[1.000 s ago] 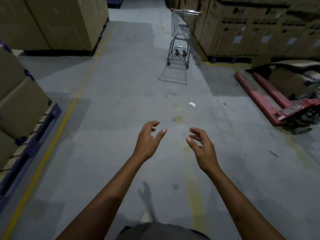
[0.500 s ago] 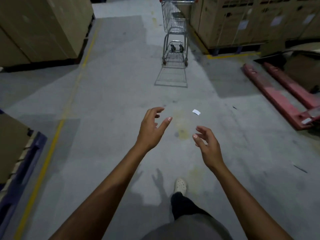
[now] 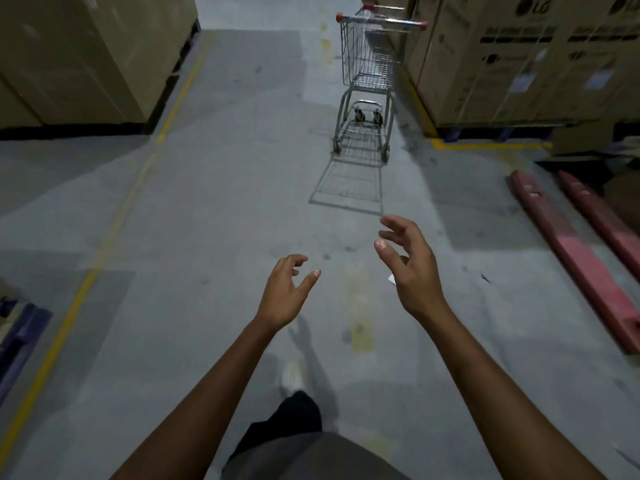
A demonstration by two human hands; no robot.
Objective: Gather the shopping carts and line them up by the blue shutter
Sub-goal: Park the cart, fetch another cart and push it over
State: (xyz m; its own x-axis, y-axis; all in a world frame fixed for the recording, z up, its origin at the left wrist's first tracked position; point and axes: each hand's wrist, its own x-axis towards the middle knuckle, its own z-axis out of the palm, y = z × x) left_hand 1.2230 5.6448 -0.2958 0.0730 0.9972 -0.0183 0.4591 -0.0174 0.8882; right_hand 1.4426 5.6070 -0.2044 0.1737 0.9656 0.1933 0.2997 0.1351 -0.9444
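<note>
A wire shopping cart (image 3: 367, 64) with red handle caps stands in the aisle ahead, its handle facing me, close to the stacked boxes on the right. Both arms reach forward over the grey floor, well short of the cart. My left hand (image 3: 285, 294) is held out with loosely curled fingers and holds nothing. My right hand (image 3: 410, 268) is slightly higher and further forward, fingers spread and loosely curled, also holding nothing. No blue shutter is in view.
Tall cardboard boxes (image 3: 526, 60) line the right side, and more boxes (image 3: 86, 57) stand at the left. A red pallet jack (image 3: 575, 251) lies on the floor at the right. A yellow floor line (image 3: 114, 220) runs along the left. A blue pallet (image 3: 20, 334) sits at the left edge.
I have walked forward, so the cart is closer and larger. My right hand has risen above and ahead of the left. Both hands hold nothing throughout.
</note>
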